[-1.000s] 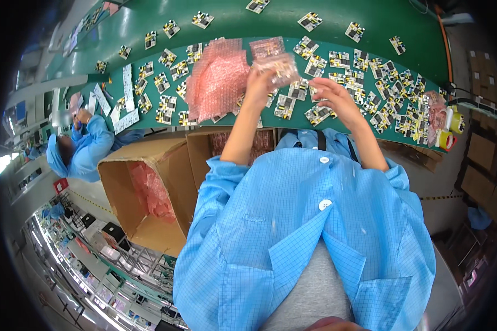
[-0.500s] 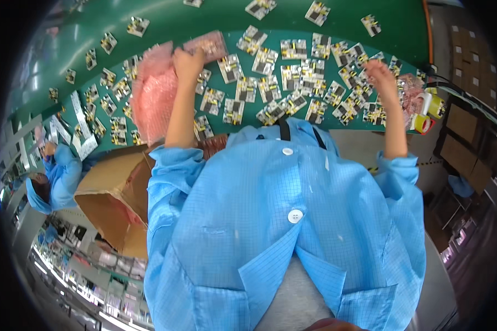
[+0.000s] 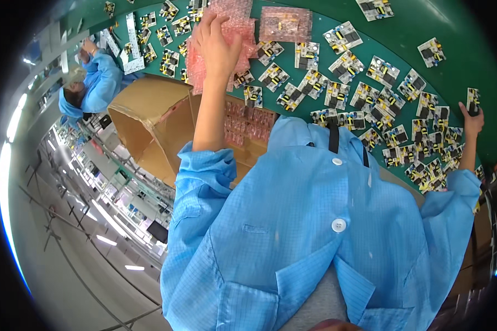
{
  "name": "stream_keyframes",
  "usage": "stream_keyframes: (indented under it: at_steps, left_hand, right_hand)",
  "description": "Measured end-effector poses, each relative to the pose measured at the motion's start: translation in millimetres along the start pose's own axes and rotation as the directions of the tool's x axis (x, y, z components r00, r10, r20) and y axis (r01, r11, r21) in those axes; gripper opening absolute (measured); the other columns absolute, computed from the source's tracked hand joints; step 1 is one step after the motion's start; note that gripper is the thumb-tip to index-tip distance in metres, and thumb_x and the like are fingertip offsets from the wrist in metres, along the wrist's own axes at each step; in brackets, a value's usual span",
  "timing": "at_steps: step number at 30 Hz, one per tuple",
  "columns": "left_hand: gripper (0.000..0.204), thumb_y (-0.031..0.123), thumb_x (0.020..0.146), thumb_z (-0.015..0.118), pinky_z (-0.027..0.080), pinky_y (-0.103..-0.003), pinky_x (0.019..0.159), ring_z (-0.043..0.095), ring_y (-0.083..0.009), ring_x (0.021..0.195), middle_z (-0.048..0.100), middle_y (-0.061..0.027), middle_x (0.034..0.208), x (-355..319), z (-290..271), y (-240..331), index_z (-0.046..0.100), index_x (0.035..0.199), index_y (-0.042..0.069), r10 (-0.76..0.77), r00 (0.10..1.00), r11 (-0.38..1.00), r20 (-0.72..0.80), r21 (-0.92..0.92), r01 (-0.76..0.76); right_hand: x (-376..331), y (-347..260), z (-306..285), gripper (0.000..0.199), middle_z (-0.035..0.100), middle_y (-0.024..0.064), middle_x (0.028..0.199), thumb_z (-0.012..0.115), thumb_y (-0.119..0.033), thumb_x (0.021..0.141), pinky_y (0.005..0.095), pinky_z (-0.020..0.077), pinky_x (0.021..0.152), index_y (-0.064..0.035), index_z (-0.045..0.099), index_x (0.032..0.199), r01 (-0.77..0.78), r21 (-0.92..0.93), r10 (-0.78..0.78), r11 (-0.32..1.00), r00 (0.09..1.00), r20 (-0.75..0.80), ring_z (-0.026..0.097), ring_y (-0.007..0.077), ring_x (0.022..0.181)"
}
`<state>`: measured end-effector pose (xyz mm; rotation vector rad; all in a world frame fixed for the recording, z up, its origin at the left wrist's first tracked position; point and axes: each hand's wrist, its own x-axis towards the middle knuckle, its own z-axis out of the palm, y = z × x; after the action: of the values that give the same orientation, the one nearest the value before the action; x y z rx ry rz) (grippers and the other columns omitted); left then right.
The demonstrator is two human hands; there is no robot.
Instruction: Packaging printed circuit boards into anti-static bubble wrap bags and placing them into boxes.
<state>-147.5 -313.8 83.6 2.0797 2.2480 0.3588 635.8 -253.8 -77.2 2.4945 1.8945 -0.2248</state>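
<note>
My left hand (image 3: 220,49) rests with its fingers spread on a pile of pink bubble-wrap bags (image 3: 197,66). Just right of the pile lies a pink bubble bag with a circuit board inside (image 3: 284,25), apart from my fingers. Far to the right, my right hand (image 3: 472,121) grips a circuit board (image 3: 473,98) by its near end. That board is white with dark and yellow parts. Many similar loose circuit boards (image 3: 364,96) lie spread over the green table between my hands, some overlapping at the right.
An open cardboard box (image 3: 149,113) stands below the table edge at left. Beside it, another box holds rows of pink-wrapped pieces (image 3: 248,124). A co-worker in blue (image 3: 102,83) works at the far left near white strips (image 3: 131,36). The green table (image 3: 315,8) curves across the top.
The view has swung toward the left. My left hand has let go of the bagged board and moved onto the bubble-wrap pile. My right hand has reached outward and taken hold of a circuit board.
</note>
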Motion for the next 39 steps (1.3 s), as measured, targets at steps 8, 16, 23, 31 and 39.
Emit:
stream_keyframes:
  at_steps: [8,16,23,31,39]
  left_hand:
    - [0.061,0.049,0.075,0.069,0.048,-0.049,0.093,0.062,-0.0397,0.107,0.066,-0.0256,0.11,62.5,76.0,-5.8,0.065,0.109,-0.002,-0.173,0.96,0.888,0.218,0.457,0.056]
    - [0.04,0.04,0.08,0.068,0.05,-0.048,0.088,0.063,-0.0403,0.101,0.069,-0.0183,0.102,68.7,84.8,-8.5,0.069,0.102,0.006,-0.144,0.922,0.94,0.36,0.34,0.014]
    - [0.029,0.03,0.081,0.063,0.052,-0.05,0.082,0.065,-0.0412,0.094,0.067,-0.0213,0.098,82.3,83.0,-1.9,0.068,0.097,0.007,-0.293,0.827,0.912,0.479,0.4,0.091]
    - [0.04,0.027,0.071,0.074,0.051,-0.046,0.084,0.067,-0.0348,0.086,0.07,-0.0126,0.087,102.4,60.3,26.8,0.069,0.107,0.011,-0.062,0.821,0.97,0.567,0.228,-0.084]
    - [0.024,0.025,0.076,0.069,0.055,-0.047,0.078,0.069,-0.0406,0.084,0.07,-0.0232,0.085,89.2,70.7,14.5,0.073,0.084,0.003,-0.333,0.814,0.888,0.477,0.449,0.101]
  right_hand:
    - [15.7,15.9,-17.6,0.078,0.064,0.0218,0.12,0.084,-0.042,0.071,0.0395,0.0474,0.096,0.0104,0.057,0.122,-0.034,0.2,-0.028,0.979,0.953,0.301,0.062,0.0314,0.109]
    - [15.2,-54.1,-30.6,0.079,0.061,0.0192,0.124,0.082,-0.034,0.078,0.04,0.0471,0.097,0.0023,0.045,0.137,0.01,0.426,-0.088,0.905,0.983,0.162,0.06,0.029,0.111]
    - [61.8,-110.0,-42.9,0.066,0.057,0.0181,0.126,0.081,-0.039,0.077,0.0442,0.0431,0.101,-0.0082,0.056,0.131,0.31,0.082,-0.298,0.947,0.945,-0.132,0.053,0.0403,0.117]
    - [88.4,-118.4,-51.6,0.063,0.058,0.0184,0.123,0.079,-0.038,0.08,0.0402,0.0461,0.097,-0.005,0.055,0.128,0.161,0.303,-0.21,0.939,0.968,0.137,0.057,0.0366,0.112]
    - [95.8,-111.7,-16.3,0.064,0.06,0.0147,0.129,0.071,-0.037,0.089,0.0351,0.0505,0.087,-0.0088,0.046,0.14,0.076,0.425,-0.178,0.902,0.962,0.208,0.064,0.0237,0.106]
